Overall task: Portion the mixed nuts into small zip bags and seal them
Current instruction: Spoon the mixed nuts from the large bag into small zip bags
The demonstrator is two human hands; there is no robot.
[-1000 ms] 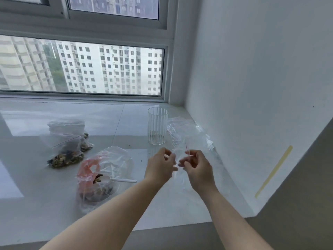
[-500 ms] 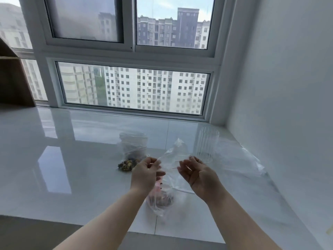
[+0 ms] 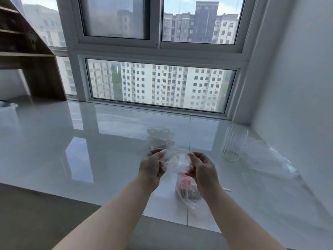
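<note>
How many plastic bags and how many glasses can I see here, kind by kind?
Small empty zip bag, held by left hand and right hand: 1
Bags lying on the sill: 3 ()
Ribbed clear glass: 1
Total: 5

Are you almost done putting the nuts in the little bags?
Not nearly. One filled bag sits behind the hands. The left hand and right hand hold an empty zip bag. The big nut bag still holds nuts.
</note>
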